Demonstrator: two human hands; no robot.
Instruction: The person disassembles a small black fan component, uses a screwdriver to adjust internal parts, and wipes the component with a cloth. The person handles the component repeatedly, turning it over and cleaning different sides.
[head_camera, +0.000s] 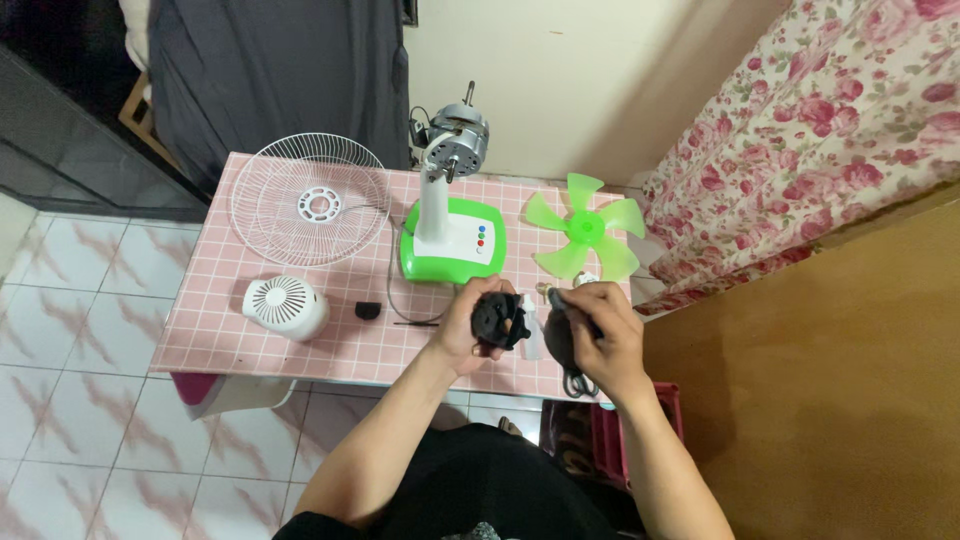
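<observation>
While the left hand (472, 330) grasps a black ring-shaped fan part (498, 320) above the pink checked tabletop's (250, 345) near edge, the right hand (600, 335) clenches a dark bulb-shaped tool (560, 335) just beside it. Behind stand a green fan base (455, 245), green blade (585, 230), white wire grille (310, 200) and white motor cover (287, 305).

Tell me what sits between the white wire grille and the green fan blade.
In the head view, the green-and-white fan base with its bare motor stands between the grille and the blade.
</observation>
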